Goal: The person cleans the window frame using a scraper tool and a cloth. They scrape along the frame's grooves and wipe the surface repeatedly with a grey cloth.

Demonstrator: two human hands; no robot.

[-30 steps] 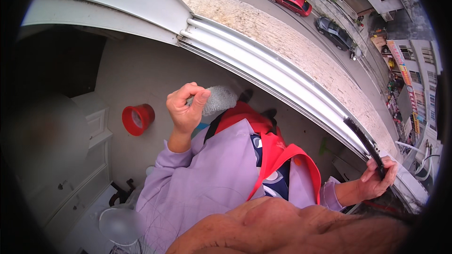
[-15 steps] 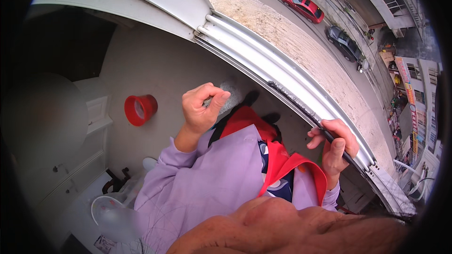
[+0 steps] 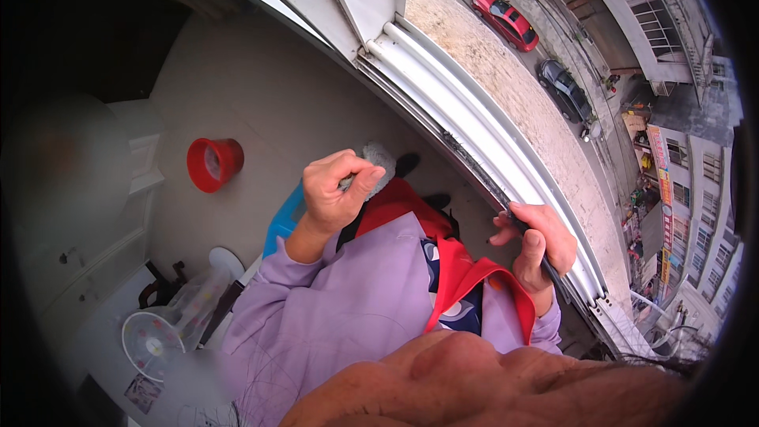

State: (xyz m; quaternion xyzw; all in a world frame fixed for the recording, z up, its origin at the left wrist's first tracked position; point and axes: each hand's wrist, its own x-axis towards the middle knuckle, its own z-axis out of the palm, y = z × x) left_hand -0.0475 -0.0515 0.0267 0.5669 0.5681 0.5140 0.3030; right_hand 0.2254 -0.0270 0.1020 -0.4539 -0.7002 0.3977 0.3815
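My right hand (image 3: 538,241) grips the black handle of a long, thin brush (image 3: 478,170). Its dark bristles lie along the track of the white window frame (image 3: 443,87). My left hand (image 3: 336,190) is closed in a fist in front of my body, apart from the frame. A grey, fluffy cloth-like thing (image 3: 380,160) shows beside and behind that fist, and a bit of similar colour peeks out between the fingers. How far it runs inside the hand is hidden.
A red bucket (image 3: 214,164) stands on the floor to the left. Something blue (image 3: 283,221) is beside my left forearm. A clear round plastic container (image 3: 152,344) sits on a white surface at lower left. Beyond the sill, far below, are a street, a red car (image 3: 506,20) and a dark car (image 3: 564,88).
The view has turned, so the window frame and bucket sit differently. The brush has slid toward me along the track with my right hand. My left fist stays closed.
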